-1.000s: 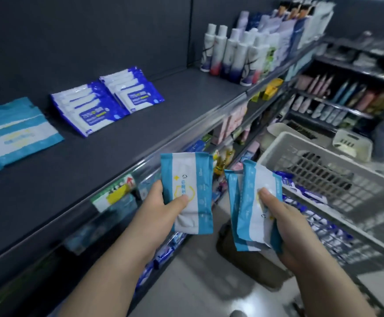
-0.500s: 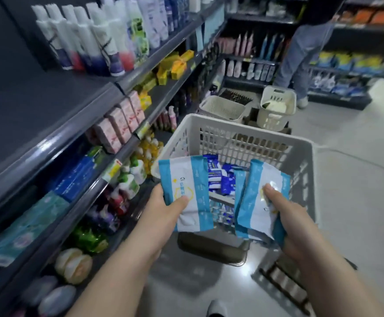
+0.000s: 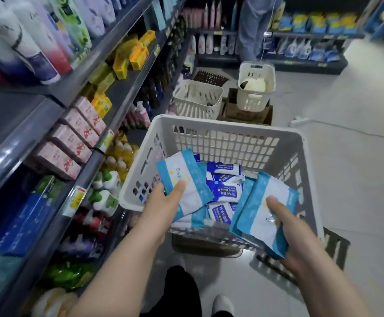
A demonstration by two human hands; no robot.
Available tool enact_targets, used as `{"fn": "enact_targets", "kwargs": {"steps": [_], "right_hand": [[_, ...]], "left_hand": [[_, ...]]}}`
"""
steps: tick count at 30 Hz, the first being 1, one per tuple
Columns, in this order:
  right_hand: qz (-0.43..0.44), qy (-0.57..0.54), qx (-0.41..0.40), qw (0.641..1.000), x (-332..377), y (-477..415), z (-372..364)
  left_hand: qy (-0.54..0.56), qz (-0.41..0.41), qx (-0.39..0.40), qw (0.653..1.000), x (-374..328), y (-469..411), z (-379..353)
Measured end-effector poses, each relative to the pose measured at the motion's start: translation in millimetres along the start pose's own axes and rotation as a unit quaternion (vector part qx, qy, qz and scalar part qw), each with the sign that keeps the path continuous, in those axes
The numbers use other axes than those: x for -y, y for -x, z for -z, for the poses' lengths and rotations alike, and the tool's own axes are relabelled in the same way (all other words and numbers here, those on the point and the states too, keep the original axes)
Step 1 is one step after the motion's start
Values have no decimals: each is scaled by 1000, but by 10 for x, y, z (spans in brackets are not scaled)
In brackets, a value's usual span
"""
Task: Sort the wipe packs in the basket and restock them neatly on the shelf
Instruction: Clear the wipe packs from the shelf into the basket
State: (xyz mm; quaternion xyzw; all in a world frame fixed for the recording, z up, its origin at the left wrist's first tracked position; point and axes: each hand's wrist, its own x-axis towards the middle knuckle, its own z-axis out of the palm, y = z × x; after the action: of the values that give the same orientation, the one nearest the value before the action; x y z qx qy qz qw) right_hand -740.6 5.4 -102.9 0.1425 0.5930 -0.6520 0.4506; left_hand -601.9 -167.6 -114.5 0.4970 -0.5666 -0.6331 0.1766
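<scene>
L hand (image 3: 163,202) pinches one teal pack (image 3: 186,179), R hand (image 3: 294,229) grips several (image 3: 262,209) over basket (image 3: 136,202); loose stack could slip w/ tilt.

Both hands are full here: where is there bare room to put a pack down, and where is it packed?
Bare: the top shelf stretch between the white bottles and its front edge; seemingly the far-right corner of the basket, beside the dark blue packs. Crowded: the lower shelves with pink boxes.

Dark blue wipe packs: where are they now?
In the head view, the dark blue wipe packs lie centre frame inside the white basket, between the light blue packs gripped by the left hand and the right hand.
</scene>
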Motion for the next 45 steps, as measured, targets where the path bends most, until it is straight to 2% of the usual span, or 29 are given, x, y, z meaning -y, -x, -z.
{"fn": "enact_targets", "kwargs": {"steps": [4, 6, 9, 14, 15, 18, 19, 21, 23, 25, 27, 30, 32, 36, 45], "right_hand": [[10, -11, -22, 1000, 39, -116, -195], [17, -7, -49, 999, 58, -220, -318], [32, -9, -80, 996, 90, -362, -508], [48, -29, -98, 994, 2, -553, -714], [52, -21, -100, 993, -29, -587, -738], [56, 6, -85, 995, -65, -651, -836], [61, 17, -77, 995, -60, -679, -867], [67, 50, -75, 994, -44, -778, -950], [70, 82, -75, 991, -43, -928, -1036], [65, 126, -112, 984, -49, -1101, -1114], [26, 187, -174, 966, -86, -1325, -1097], [-41, 195, -233, 952, -177, -1617, -977], [-56, 192, -231, 952, -221, -1722, -881], [-34, 144, -167, 975, -251, -1830, -670], [-41, 211, -173, 961, -230, -2066, -332]], "left_hand": [[-52, 78, 68, 993, -90, -667, -21], [-112, 103, 95, 984, 1, -1052, 7], [-210, 96, 129, 964, 222, -1508, 64], [-291, 72, 174, 938, 251, -1728, 106], [-313, 66, 188, 929, 259, -1770, 103], [-427, 55, 259, 865, 303, -1871, 104], [-469, 39, 262, 843, 313, -1904, 114], [-505, 4, 259, 823, 332, -1954, 126], [-508, -22, 268, 818, 316, -1975, 133], [-513, -46, 267, 814, 323, -1998, 140], [-518, -66, 262, 811, 328, -2014, 145], [-520, -77, 262, 809, 350, -2034, 156], [-520, -78, 268, 807, 361, -2044, 166], [-513, -74, 265, 813, 381, -2029, 163], [-522, -59, 256, 811, 443, -1957, -56]]}}
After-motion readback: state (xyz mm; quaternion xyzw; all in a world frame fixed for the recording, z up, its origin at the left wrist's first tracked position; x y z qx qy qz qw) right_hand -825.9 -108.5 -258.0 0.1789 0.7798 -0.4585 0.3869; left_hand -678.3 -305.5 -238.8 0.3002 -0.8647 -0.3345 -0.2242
